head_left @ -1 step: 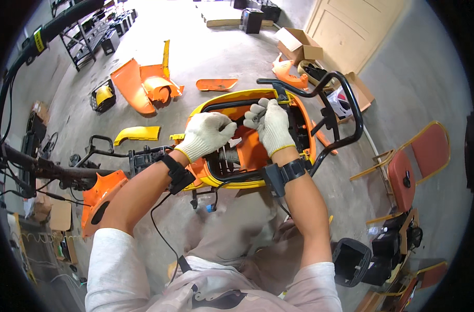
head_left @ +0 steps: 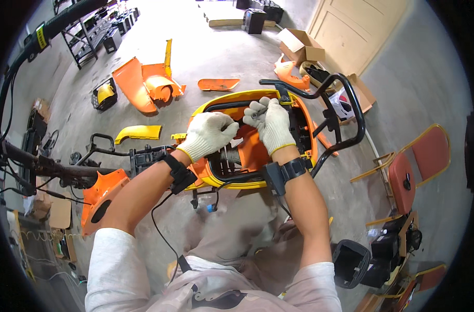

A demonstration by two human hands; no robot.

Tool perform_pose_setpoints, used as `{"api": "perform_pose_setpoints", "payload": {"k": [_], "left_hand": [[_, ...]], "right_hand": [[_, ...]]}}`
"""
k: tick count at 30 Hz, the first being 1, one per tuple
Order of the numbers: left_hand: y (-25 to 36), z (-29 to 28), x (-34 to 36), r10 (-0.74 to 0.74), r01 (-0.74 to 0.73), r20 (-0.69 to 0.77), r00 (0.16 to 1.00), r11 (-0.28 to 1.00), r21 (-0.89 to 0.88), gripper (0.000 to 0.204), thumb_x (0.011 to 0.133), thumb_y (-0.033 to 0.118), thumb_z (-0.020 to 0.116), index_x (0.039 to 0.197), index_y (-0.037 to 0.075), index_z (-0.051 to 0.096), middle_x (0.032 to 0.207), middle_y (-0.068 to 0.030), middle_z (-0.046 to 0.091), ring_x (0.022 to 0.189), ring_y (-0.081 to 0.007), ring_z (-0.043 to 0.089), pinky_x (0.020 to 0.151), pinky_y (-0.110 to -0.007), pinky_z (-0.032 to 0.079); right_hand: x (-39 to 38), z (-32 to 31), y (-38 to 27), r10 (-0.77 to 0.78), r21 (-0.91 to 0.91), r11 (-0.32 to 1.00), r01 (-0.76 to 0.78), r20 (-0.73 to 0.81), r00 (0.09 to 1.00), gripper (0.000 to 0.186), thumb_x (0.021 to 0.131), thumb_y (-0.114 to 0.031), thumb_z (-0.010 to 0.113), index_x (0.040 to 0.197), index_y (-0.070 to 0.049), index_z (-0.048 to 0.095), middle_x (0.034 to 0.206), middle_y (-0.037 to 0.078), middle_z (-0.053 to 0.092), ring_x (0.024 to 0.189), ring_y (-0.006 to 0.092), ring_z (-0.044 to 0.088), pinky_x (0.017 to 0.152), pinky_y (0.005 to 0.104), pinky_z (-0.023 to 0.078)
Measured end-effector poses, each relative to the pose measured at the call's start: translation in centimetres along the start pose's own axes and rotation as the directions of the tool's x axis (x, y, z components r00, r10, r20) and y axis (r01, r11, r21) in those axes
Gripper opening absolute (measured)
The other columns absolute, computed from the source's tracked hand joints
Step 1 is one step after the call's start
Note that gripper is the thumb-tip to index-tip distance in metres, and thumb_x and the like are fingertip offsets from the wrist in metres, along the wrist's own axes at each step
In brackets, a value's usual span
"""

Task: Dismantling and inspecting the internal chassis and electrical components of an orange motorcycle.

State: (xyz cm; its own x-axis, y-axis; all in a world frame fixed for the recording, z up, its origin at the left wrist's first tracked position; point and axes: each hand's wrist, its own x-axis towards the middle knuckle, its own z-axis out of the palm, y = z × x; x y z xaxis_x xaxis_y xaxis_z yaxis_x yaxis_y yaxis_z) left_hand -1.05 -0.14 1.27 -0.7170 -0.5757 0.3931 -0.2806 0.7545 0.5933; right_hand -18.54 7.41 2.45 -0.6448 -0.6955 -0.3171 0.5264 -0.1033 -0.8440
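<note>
My left hand [head_left: 210, 132], in a white knit glove with curled, pinched fingers, is over the left part of an open yellow-and-orange scooter body [head_left: 252, 148]. What it holds, if anything, is hidden. My right hand [head_left: 269, 125], also gloved, has bent fingers around something small and dark, too small to name, near the top of the opening. A black rim [head_left: 219, 177] runs round the opening. Inside are orange panels and dark parts. A black tubular rail [head_left: 356, 119] sticks out to the right.
The scooter's frame [head_left: 65, 169] and handlebar extend left. Orange panels [head_left: 130, 86], a yellow strip [head_left: 138, 132] and an orange board [head_left: 219, 83] lie on the floor. Red chairs [head_left: 426, 148] stand right, with a black bin [head_left: 351, 262] below. Boxes [head_left: 297, 47] sit by the door.
</note>
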Motion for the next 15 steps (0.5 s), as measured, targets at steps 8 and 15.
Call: {"api": "perform_pose_setpoints", "payload": {"k": [8,15], "left_hand": [[-0.2,-0.2,0.1,-0.053,0.052,0.069,0.996,0.998,0.023,0.026,0.090,0.028,0.071,0.088,0.004,0.080,0.078,-0.0148,0.074,0.072,-0.0300,0.074,0.070,-0.038,0.058],[-0.2,-0.2,0.0,0.015,-0.016,0.032,0.999,1.000,0.024,0.026,0.090,0.028,0.071,0.088,0.004,0.080,0.079,-0.0145,0.074,0.075,-0.0300,0.074,0.072,-0.039,0.058]], "right_hand": [[2.2,1.8,-1.2,-0.030,0.098,0.995,0.023,0.067,0.997,0.031,0.113,-0.024,0.034,0.116,-0.001,0.054,0.110,0.021,0.071,0.094,0.0325,0.074,0.082,0.0452,0.066],[0.0,-1.5,-2.1,-0.104,-0.383,0.908,0.167,0.181,0.978,0.032,0.113,-0.027,0.045,0.116,-0.001,0.063,0.092,0.013,0.075,0.077,0.0226,0.074,0.071,0.0356,0.064]]}}
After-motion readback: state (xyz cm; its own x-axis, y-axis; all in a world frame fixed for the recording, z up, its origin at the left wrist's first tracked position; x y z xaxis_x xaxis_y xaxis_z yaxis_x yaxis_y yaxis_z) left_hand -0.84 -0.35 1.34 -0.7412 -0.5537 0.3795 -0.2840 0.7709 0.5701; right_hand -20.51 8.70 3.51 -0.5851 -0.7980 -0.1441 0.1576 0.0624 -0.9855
